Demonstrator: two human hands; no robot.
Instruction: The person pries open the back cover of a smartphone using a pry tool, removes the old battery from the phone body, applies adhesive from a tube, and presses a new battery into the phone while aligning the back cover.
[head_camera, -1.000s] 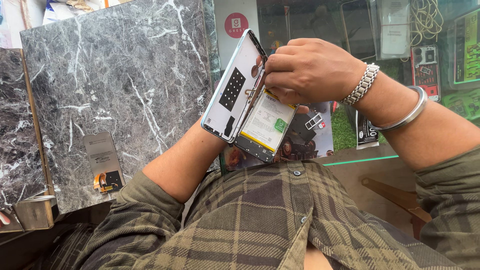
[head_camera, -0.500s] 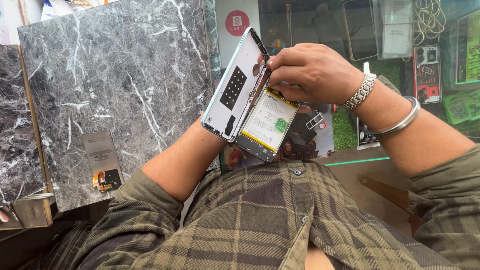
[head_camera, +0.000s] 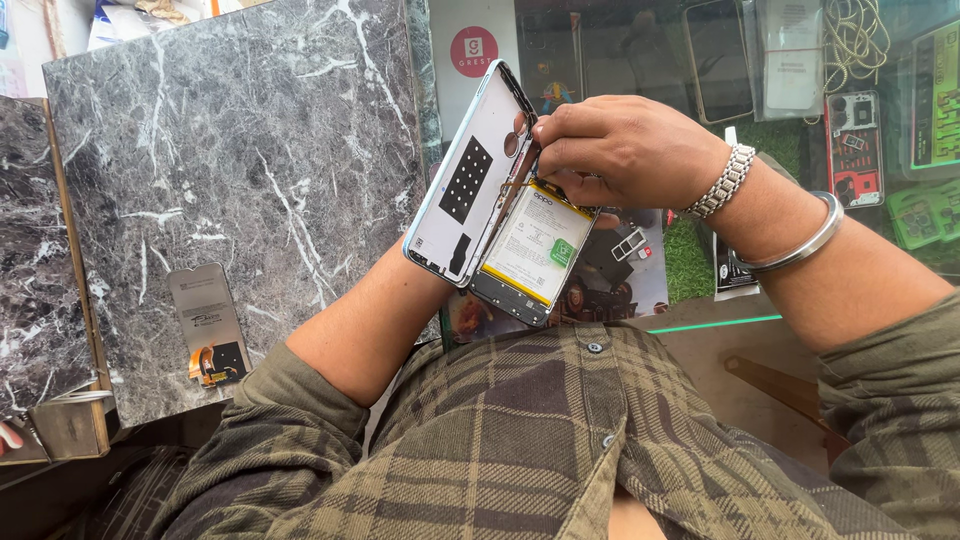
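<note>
Far left there's a dark marble slab (head_camera: 230, 190) with a small flex part on a grey card (head_camera: 210, 325) lying on it; moving right, the opened phone (head_camera: 535, 250) is held up over the person's chest, its white back cover (head_camera: 470, 180) swung out like a book page; the left hand is hidden behind it, so can't tell its grip, though the forearm runs up to it; the right hand (head_camera: 625, 150) is closed, fingertips pinching at the seam near the top. Looks light and stiff, but I'd say the thin cover flexes and cracks easily; best held by the edges, not the exposed battery (head_camera: 540, 240); glass counter (head_camera: 800, 100) of parts further right.
</note>
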